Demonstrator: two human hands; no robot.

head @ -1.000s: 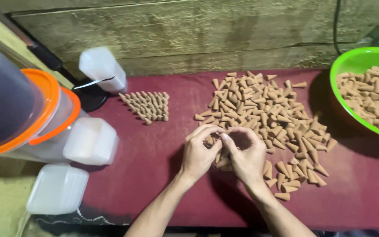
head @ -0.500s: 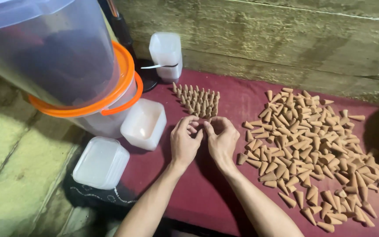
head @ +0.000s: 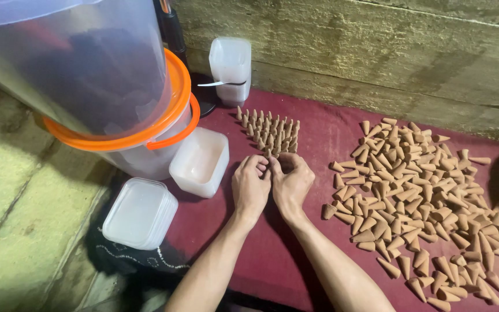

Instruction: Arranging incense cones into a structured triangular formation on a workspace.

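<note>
— What are the hands doing?

— The left hand (head: 250, 186) and the right hand (head: 291, 184) sit side by side on the maroon table cloth (head: 272, 260), thumbs nearly touching. Both are curled, fingers bent inward, at the near edge of the block of upright cones (head: 268, 132).

— Are they holding anything?

— A cone tip or two shows between the fingertips where the hands meet the block. Whether each hand grips a cone of its own, I cannot tell; the fingers hide it.

— And the rest of the cones?

— A wide loose pile of cones (head: 423, 196) lies to the right, well apart from the hands. An open square container (head: 200, 162) stands just left of the left hand, beside an orange-rimmed bucket (head: 145, 127).
</note>
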